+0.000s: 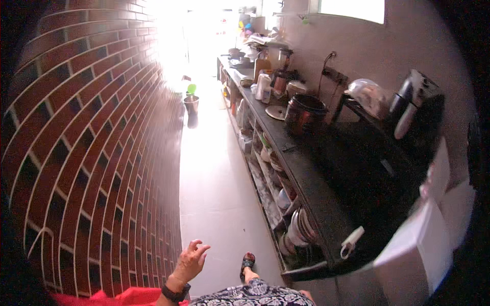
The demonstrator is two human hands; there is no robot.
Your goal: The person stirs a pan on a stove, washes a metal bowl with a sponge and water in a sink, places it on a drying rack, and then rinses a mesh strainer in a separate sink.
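My left hand, with a dark watch on the wrist, hangs in the air over the pale floor with its fingers apart and nothing in them. A small sliver of skin at the bottom edge, right of my patterned garment, may be my right hand; its fingers are hidden. Red cloth lies at the lower left, beside my left wrist. Before me a dark counter runs along the right, bearing a dark pot, a pale round lid and a small white object with a loop.
A brick wall stands on the left. Metal plates and other dishes fill the shelves under the counter. Farther along the floor is a bucket. A low rack on the counter holds a plastic-covered thing.
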